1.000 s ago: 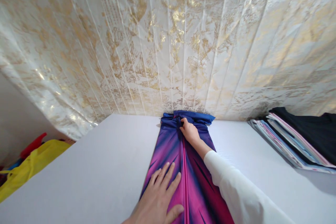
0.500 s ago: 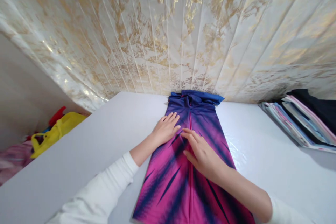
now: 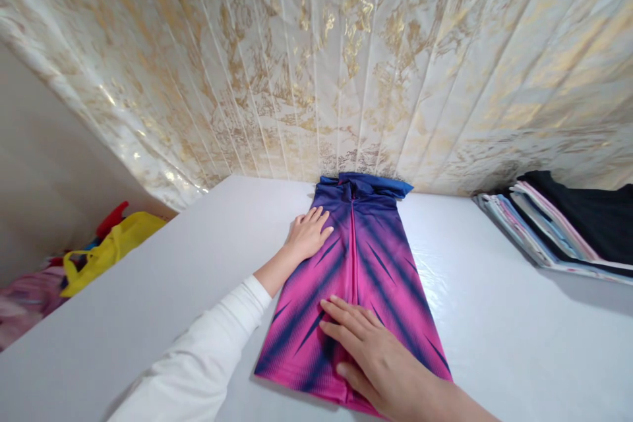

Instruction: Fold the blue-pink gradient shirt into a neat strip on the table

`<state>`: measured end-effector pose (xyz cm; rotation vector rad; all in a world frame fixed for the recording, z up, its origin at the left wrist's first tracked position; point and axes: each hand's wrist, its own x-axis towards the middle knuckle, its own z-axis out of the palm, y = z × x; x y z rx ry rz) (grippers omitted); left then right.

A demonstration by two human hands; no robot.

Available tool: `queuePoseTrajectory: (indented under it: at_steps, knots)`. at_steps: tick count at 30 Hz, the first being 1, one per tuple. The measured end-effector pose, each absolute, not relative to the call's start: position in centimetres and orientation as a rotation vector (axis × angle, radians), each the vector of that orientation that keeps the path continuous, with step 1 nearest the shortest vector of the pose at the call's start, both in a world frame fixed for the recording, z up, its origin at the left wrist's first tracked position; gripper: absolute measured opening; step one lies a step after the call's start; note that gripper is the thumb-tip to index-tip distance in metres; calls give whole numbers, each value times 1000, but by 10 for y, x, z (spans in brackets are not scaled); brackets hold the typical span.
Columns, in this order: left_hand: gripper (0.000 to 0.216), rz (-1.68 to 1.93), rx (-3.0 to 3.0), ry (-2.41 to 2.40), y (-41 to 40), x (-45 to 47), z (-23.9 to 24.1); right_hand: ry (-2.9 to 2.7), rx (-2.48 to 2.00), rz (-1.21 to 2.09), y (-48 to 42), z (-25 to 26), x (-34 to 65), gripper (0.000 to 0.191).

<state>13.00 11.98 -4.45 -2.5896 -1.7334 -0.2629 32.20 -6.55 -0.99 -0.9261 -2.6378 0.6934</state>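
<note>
Garment is seemingly being smoothed, held flat under the left hand, fingers apart; beneath the right hand, loosely spread, even flattening seems called for.

Beneath the left fingers and right fingers, a garment lies on the table; right of them sits a clothes stack, left some loose cloth, ahead a drape.
</note>
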Motion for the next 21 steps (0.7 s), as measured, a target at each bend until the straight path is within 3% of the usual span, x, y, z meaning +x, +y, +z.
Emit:
queuePoseTrajectory:
  at_steps: [6, 10, 14, 18, 21]
  knots:
    - [53, -258, -2591, -1747, 120, 130, -44, -2600, -919, 735, -76, -20, 319, 36]
    - [53, -246, -2599, -1752, 122, 128, -42, -2617, -903, 690, -80, -34, 315, 15]
    - [53, -243, -2583, -1787, 129, 123, -41, -2546, -884, 717, -82, -40, 315, 20]
    - [54, -267, -2546, -1831, 140, 119, -43, -2494, -827, 792, -79, -39, 318, 11]
    - [54, -294, -2535, -1830, 143, 118, -42, -2480, -842, 729, -75, -35, 330, 24]
